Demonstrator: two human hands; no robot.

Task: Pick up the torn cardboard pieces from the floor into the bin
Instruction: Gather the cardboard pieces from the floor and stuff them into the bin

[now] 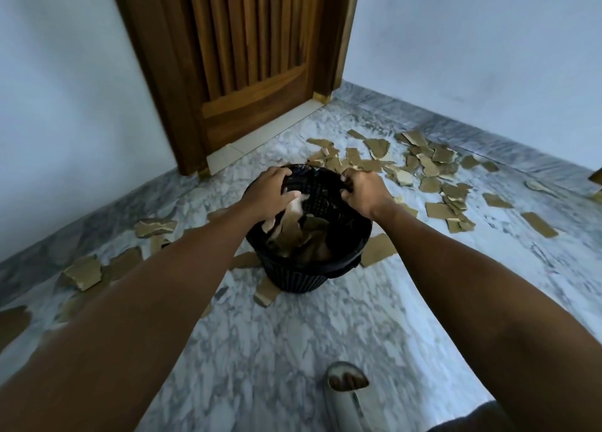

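Observation:
A black mesh bin [294,276] with a black liner stands on the marble floor at the middle of the view. Several brown cardboard pieces [299,234] lie inside it. My left hand [268,192] grips the far left part of the rim. My right hand [365,190] grips the far right part of the rim. Many torn cardboard pieces [433,171] are scattered on the floor beyond and right of the bin, and more torn pieces [83,272] lie to its left.
A wooden door [247,56] stands closed in the corner behind the bin, between pale walls. My foot in a white sandal [347,391] is on the floor near the bottom edge. A few cardboard scraps [378,249] touch the bin's base.

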